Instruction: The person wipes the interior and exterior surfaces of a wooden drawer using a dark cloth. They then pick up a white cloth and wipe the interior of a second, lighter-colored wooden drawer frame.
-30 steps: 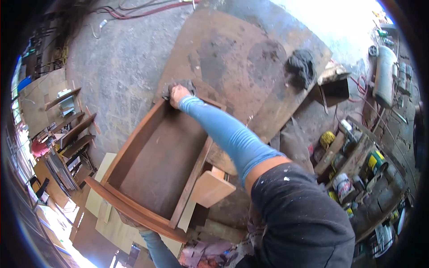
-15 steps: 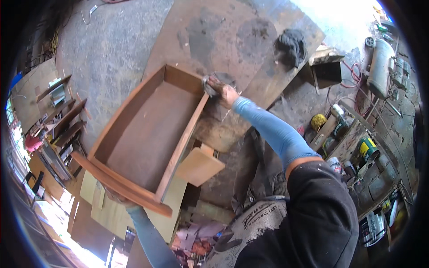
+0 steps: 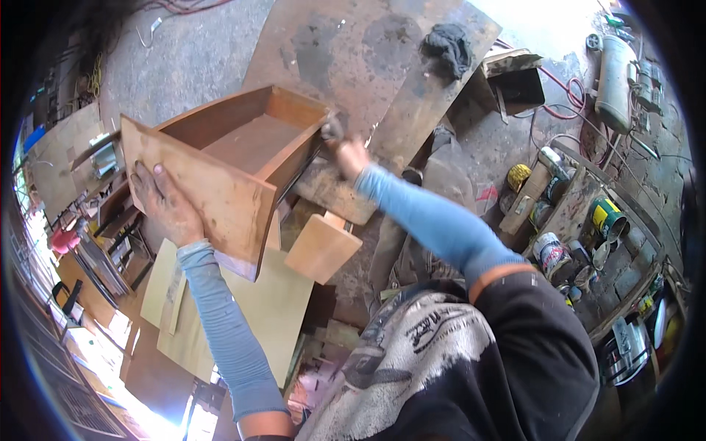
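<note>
While I watch from afar through the head view, the one drawer [image 3: 246, 138] lies open side upward at the picture's centre-left, its far end over the brown, stained surface [image 3: 360, 73]; what bears its near end is hidden from me. I count three walls, one bottom and one front panel [image 3: 234, 209], all joined, so building looks done. The inside is evenly brown while the panel's outer face is paler and blotchy, so I judge the rubbing-over to be partway, with that face perhaps left; I cannot tell which walls are finished. My left hand [image 3: 170, 204] lies flat on the panel's outer face, fingers spread and gripping nothing. My right hand [image 3: 351, 156], at the far right corner, has its fingers curled around one dark grey rag [image 3: 334, 126], though blur hides the exact hold. One more dark cloth [image 3: 447, 50] lies crumpled farther up the surface. Beside the drawer's near right side I see one small tan board [image 3: 323, 248], and below, one large pale panel [image 3: 254, 309]. Well off to the right stand one green-and-yellow can [image 3: 607, 218], one white tin [image 3: 551, 251] and one grey tank [image 3: 616, 84]; other containers overlap too much for me to count.
</note>
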Tool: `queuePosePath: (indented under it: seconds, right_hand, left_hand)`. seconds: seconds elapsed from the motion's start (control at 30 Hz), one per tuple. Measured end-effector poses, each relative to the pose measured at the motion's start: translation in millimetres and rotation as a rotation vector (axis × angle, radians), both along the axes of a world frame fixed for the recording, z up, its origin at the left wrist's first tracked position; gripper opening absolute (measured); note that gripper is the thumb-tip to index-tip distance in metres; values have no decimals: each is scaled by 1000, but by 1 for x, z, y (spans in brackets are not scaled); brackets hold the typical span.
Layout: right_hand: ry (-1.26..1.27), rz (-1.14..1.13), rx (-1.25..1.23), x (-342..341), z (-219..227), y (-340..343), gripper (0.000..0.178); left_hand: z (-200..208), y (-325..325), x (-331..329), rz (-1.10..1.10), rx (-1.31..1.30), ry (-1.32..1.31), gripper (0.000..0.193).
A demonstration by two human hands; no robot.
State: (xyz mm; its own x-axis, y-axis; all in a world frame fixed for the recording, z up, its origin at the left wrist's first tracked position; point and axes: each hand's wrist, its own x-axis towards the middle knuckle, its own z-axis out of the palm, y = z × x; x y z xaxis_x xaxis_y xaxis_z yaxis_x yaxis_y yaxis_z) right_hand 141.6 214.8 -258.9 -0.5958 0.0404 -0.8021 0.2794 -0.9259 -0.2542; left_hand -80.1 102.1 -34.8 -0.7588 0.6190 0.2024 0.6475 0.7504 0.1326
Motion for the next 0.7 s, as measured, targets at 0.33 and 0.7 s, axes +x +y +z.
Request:
queuePosePath:
  seconds: [0.33, 0.7]
  right_hand:
    - [-296, -567, 397, -49, 1, -51, 42]
    - [171, -604, 1508, 1, 237, -3, 66]
  left_hand:
    - [-3, 47, 24, -186, -118, 83, 58]
    - [14, 182, 19, 190, -396, 72, 65]
